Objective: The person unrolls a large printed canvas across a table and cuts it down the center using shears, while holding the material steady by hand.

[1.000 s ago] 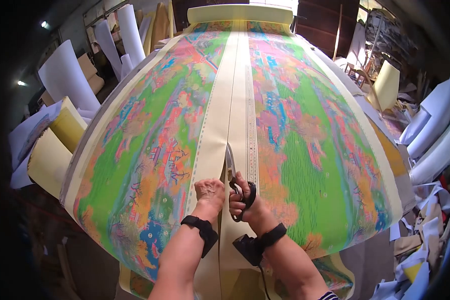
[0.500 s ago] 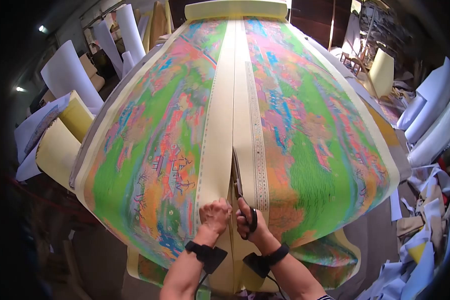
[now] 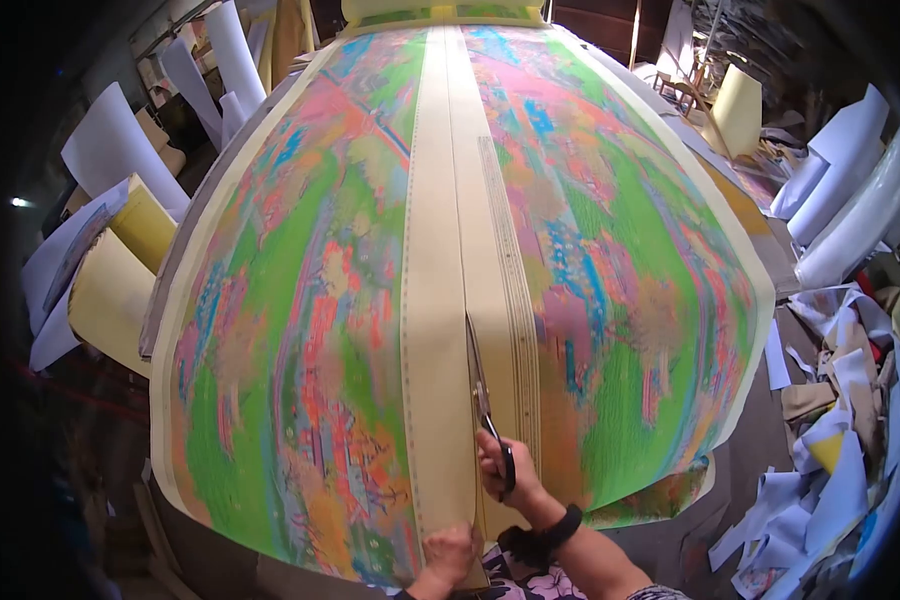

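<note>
A long printed sheet [image 3: 310, 300] with green, pink and blue patterns spreads away from me, with a plain cream strip [image 3: 438, 250] down its middle. My right hand [image 3: 510, 472] grips black-handled scissors [image 3: 481, 385], whose blades point away from me along a line in that strip. Behind the blades the sheet is parted. My left hand [image 3: 452, 552] is closed on the sheet's cream edge near my body, left of the cut and lower than the right hand. Part of the left hand is cut off by the picture's bottom.
Rolled white sheets [image 3: 120, 150] and a yellowish roll [image 3: 125, 300] stand at the left. On the right lie a heap of paper scraps [image 3: 800, 490] and more rolls [image 3: 840, 170]. A cream roll [image 3: 440, 12] crosses the far end of the sheet.
The printed sheet has slid toward me, with more print showing at the far roll. My left hand has drawn down toward my body; the scissors and right hand have shifted slightly nearer.
</note>
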